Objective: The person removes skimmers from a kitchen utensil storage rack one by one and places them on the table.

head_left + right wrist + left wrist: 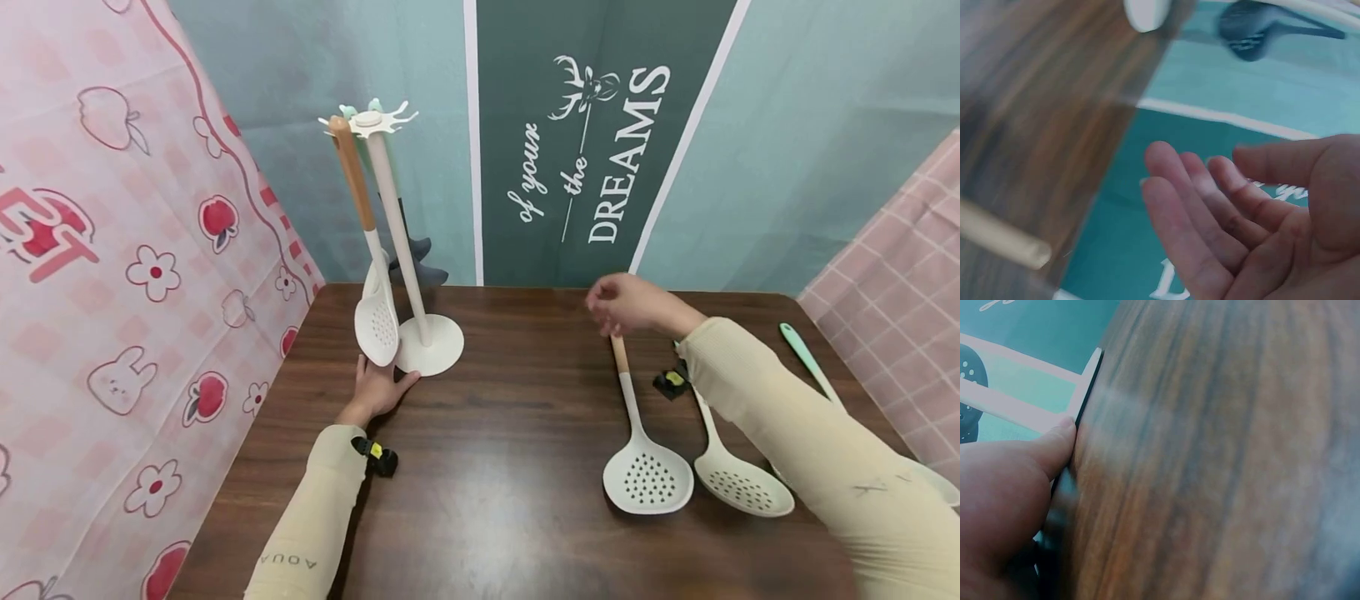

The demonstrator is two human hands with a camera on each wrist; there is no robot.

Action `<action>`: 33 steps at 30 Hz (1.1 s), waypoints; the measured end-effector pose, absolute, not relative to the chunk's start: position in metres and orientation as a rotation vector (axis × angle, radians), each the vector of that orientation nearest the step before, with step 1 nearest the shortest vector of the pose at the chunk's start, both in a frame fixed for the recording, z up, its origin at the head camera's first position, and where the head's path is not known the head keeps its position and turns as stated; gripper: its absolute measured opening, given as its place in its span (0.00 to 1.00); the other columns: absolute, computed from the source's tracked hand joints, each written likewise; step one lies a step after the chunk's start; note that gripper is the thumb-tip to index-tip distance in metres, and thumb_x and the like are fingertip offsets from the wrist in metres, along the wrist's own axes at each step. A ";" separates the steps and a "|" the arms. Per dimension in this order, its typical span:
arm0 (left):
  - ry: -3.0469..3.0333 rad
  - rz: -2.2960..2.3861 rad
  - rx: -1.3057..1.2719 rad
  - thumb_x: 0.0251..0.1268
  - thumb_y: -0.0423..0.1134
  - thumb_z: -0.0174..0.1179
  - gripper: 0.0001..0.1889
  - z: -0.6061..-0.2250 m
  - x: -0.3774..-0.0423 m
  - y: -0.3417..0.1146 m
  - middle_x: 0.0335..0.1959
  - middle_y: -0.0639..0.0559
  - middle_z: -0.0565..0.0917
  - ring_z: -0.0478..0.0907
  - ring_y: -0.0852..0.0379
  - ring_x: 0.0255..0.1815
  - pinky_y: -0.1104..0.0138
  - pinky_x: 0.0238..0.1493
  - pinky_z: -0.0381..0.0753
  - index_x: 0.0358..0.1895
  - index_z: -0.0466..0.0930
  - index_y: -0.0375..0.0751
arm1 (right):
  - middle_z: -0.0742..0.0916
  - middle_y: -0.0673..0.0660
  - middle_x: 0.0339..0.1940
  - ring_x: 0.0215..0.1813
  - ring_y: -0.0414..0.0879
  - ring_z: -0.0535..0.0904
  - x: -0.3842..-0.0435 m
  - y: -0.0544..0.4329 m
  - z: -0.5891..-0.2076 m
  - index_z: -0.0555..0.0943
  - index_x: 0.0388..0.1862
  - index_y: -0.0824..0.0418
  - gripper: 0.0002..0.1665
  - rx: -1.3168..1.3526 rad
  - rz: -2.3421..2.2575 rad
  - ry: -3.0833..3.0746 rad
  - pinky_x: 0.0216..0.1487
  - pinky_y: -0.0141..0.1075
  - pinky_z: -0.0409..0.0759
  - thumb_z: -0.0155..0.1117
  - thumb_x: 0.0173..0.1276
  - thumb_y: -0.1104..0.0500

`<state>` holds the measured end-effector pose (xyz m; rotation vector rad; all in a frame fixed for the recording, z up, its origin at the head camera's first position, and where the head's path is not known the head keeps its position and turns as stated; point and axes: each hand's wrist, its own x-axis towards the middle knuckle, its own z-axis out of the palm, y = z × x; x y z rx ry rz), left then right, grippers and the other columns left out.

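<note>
In the head view, a dark green panel point(558, 258) of the backdrop carries the white words "of your", "the" and "DREAMS" beside a stag's head; the left sleeve point(300, 521) is printed "AQUA". A white utensil stand point(395, 221) stands upright on the wooden table point(495, 467). Hanging from it are a white slotted spoon point(377, 329) with a wooden handle and some dark grey utensils point(423, 273). The left hand point(377, 388) touches the stand's round base, thumb and fingers spread apart. The right hand point(626, 302), fingers loosely bent and holding nothing, is at the handle end of a white wooden-handled skimmer point(648, 483) lying on the table. A cream skimmer point(742, 490) lies beside it, and a mint-green handle point(806, 358) lies farther right, partly behind the right sleeve point(795, 417).

In the left wrist view, the thumb lies against the base's rim; a dark perforated head point(971, 394) shows at the left edge.

In the right wrist view, thumb and fingers are apart around nothing, with the tan handle end near them. The blurred white shape point(1147, 12) above is probably the hung spoon's head.
</note>
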<state>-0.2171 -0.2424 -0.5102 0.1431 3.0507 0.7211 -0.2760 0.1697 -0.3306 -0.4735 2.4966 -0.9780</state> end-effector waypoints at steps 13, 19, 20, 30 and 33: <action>3.033 0.715 0.135 0.75 0.50 0.59 0.42 -0.509 -0.218 -0.243 0.81 0.29 0.45 0.41 0.28 0.81 0.35 0.76 0.36 0.80 0.51 0.31 | 0.85 0.65 0.45 0.45 0.54 0.87 -0.288 0.089 -0.276 0.76 0.55 0.68 0.12 -0.569 -1.416 2.490 0.46 0.44 0.87 0.52 0.81 0.62; 3.022 0.711 0.136 0.75 0.50 0.59 0.42 -0.508 -0.218 -0.244 0.81 0.29 0.45 0.40 0.28 0.81 0.35 0.76 0.35 0.80 0.51 0.30 | 0.85 0.67 0.45 0.47 0.55 0.88 -0.292 0.069 -0.267 0.77 0.54 0.66 0.11 -0.647 -1.543 2.493 0.43 0.39 0.87 0.55 0.80 0.61; 3.021 0.716 0.134 0.75 0.50 0.59 0.42 -0.508 -0.217 -0.244 0.81 0.29 0.45 0.40 0.28 0.81 0.36 0.76 0.35 0.80 0.51 0.30 | 0.86 0.67 0.45 0.46 0.54 0.88 -0.293 0.066 -0.266 0.77 0.54 0.66 0.11 -0.657 -1.558 2.495 0.43 0.39 0.87 0.56 0.80 0.60; 3.042 0.726 0.145 0.74 0.49 0.60 0.41 -0.510 -0.217 -0.243 0.81 0.27 0.47 0.42 0.27 0.80 0.35 0.76 0.36 0.79 0.53 0.29 | 0.85 0.65 0.51 0.51 0.52 0.86 -0.302 0.038 -0.256 0.76 0.62 0.65 0.17 -0.685 -1.694 2.409 0.54 0.43 0.84 0.55 0.81 0.59; 3.029 0.733 0.139 0.74 0.49 0.60 0.41 -0.509 -0.217 -0.243 0.81 0.28 0.46 0.41 0.28 0.80 0.35 0.76 0.35 0.80 0.52 0.30 | 0.85 0.63 0.53 0.54 0.52 0.85 -0.304 0.026 -0.254 0.75 0.65 0.63 0.18 -0.702 -1.699 2.389 0.57 0.42 0.83 0.53 0.82 0.58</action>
